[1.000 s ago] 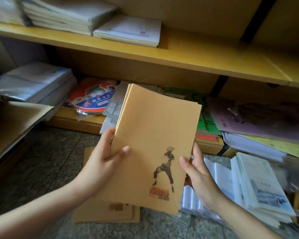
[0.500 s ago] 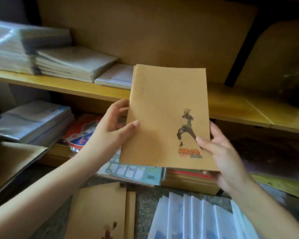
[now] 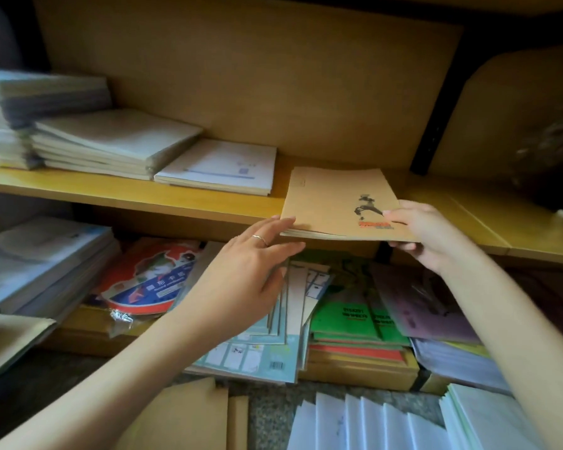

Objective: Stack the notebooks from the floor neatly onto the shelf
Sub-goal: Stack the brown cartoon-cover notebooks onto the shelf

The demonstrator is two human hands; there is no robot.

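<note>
Notebooks (image 3: 332,199): on the shelf's (image 3: 163,198) front edge, overhanging, ready to slide in.
Right hand (image 3: 426,235): pinches their near corner, thumb on top.
Left hand (image 3: 241,271): straight fingers (image 3: 273,227) seemingly nudge the left corner square.

At the upper left, a plastic-wrapped white stack (image 3: 43,95) is being flanked on its right by a pile of cream booklets (image 3: 117,138), and a white booklet (image 3: 218,165) is being kept just beside that pile. Lower down, a round red and blue pack (image 3: 153,280) is being held in clear wrap between a wrapped grey-white stack (image 3: 36,261) and a heap of pale blue sheets (image 3: 257,355). Green booklets (image 3: 348,316) are being partly covered by a purple sheet (image 3: 429,306). White papers (image 3: 355,423) are being fanned out along the bottom edge.
</note>
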